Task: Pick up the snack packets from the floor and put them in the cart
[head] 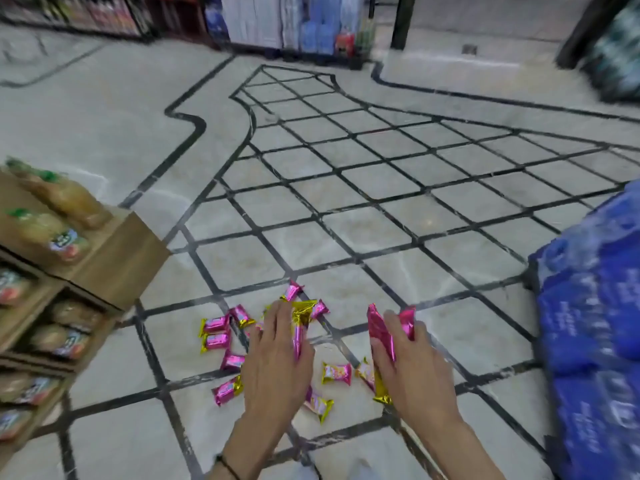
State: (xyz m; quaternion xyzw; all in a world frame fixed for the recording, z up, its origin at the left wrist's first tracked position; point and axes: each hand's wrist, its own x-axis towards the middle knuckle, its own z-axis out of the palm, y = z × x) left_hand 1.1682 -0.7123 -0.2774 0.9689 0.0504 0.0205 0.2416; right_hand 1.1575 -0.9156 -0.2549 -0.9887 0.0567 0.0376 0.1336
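Glossy, crinkly metallic film on the small pink-and-gold foil snack packets (pixel 215 323), with crimped ends. Pale stone-look tiled floor (pixel 346 188): polished, smooth, reflective, with dark inlaid strips. Brown shelf unit (pixel 121 258): matt flat finish; wood or board, cannot tell. Clear plastic drink bottles (pixel 62 199) on it: shiny. Big blue plastic-wrapped bundles (pixel 588 323): glossy wrinkled film.
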